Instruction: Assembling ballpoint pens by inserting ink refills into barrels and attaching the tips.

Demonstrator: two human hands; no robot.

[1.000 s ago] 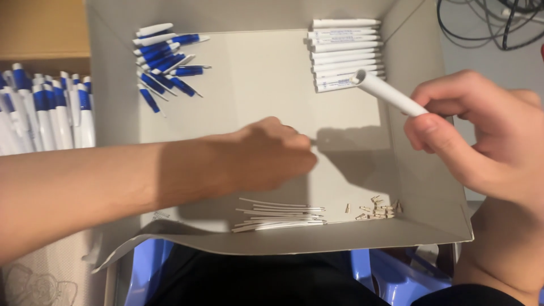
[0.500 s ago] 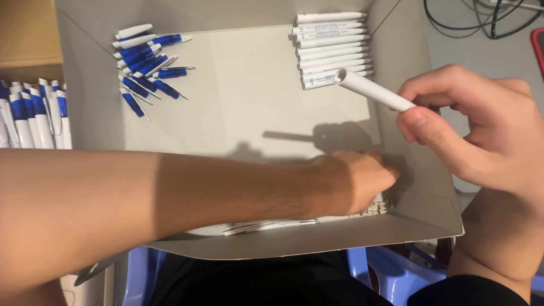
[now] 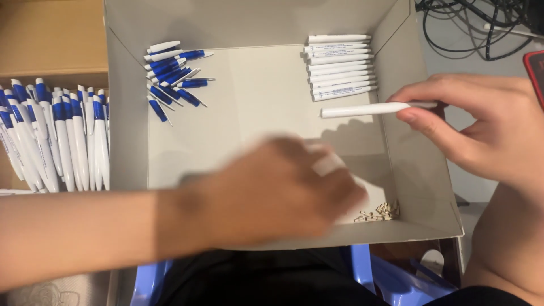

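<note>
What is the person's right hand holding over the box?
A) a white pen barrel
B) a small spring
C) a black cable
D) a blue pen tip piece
A: the right hand pinches a plain white pen barrel by one end, lying level over the cardboard box, just below the row of white barrels.

Your right hand [image 3: 481, 122] pinches a white pen barrel [image 3: 362, 109] at centre right of the frame, level above the cardboard tray [image 3: 419, 170]. Your left hand [image 3: 272, 190], blurred, crosses the lower centre near small springs [image 3: 378, 213]. Blue pen tips [image 3: 173, 76] lie upper left, white barrels [image 3: 340, 67] upper right.
</note>
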